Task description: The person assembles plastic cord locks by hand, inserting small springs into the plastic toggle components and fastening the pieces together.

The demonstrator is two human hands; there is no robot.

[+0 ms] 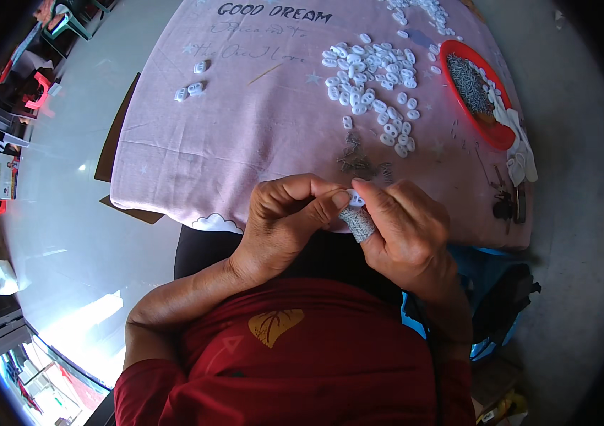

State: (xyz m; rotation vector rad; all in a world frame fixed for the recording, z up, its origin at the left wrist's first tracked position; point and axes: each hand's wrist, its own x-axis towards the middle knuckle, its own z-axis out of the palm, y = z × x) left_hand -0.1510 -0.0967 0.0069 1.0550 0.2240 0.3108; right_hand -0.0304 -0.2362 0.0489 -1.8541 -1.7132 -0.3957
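Head view: both hands' fingertips pinch a small white piece.

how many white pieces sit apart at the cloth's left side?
3: one white piece higher up, two more side by side below it, on the pink cloth. Others may be hidden elsewhere.

The hands meet at the middle. Above them lie springs, then a pile of clips. A bowl sits upper right.
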